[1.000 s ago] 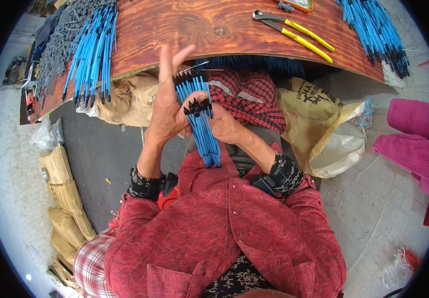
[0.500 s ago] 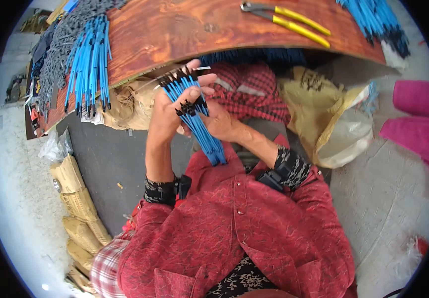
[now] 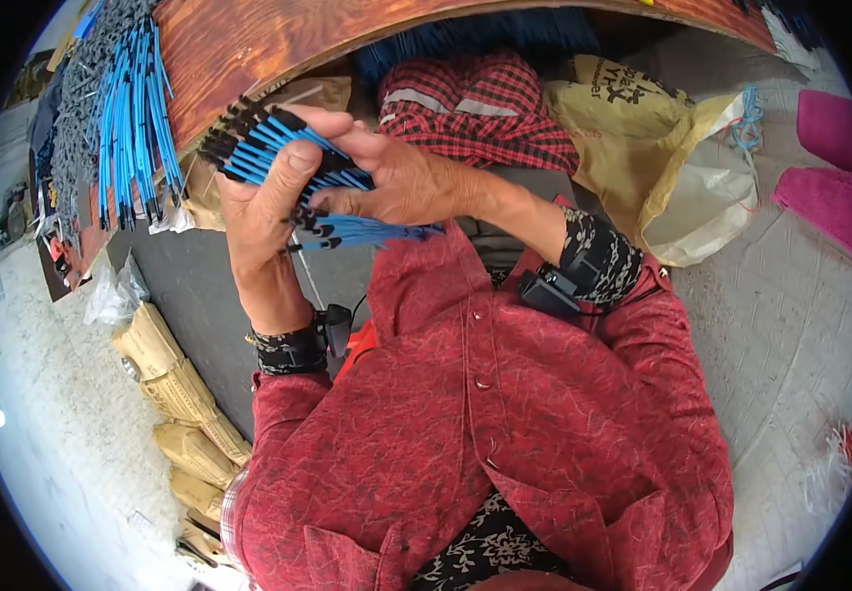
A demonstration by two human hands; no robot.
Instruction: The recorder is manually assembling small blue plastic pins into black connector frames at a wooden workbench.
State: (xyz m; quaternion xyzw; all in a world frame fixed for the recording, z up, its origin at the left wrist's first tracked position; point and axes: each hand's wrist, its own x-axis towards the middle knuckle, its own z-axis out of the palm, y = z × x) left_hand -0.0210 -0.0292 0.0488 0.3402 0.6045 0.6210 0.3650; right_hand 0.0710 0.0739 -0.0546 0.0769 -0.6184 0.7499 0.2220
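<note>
Both my hands are together in front of the table, around a bundle of thin blue rods with black ends (image 3: 260, 148). My left hand (image 3: 266, 202) is closed around it from the left, the thumb lying over the rods. From the right, my right hand (image 3: 416, 182) reaches across and presses its fingers onto the bundle's near end. A second bunch of the same blue rods (image 3: 372, 230) sticks out below my right hand, its black tips by my left palm. My fingers hide part of both bunches, and I cannot tell which hand carries the lower one.
On the wooden table (image 3: 238, 59), more blue rods (image 3: 135, 118) hang over the left edge beside a heap of grey pieces (image 3: 81, 89). Checked red cloth (image 3: 485, 108) and an open yellowish sack (image 3: 692, 187) are beyond my hands. Brown paper packages (image 3: 165, 364) lie along the left.
My hands and the rods have shifted left. The rods have turned from steeply slanted to nearly level, and my right hand now covers more of them. The yellow-handled cutters are almost out of view.
</note>
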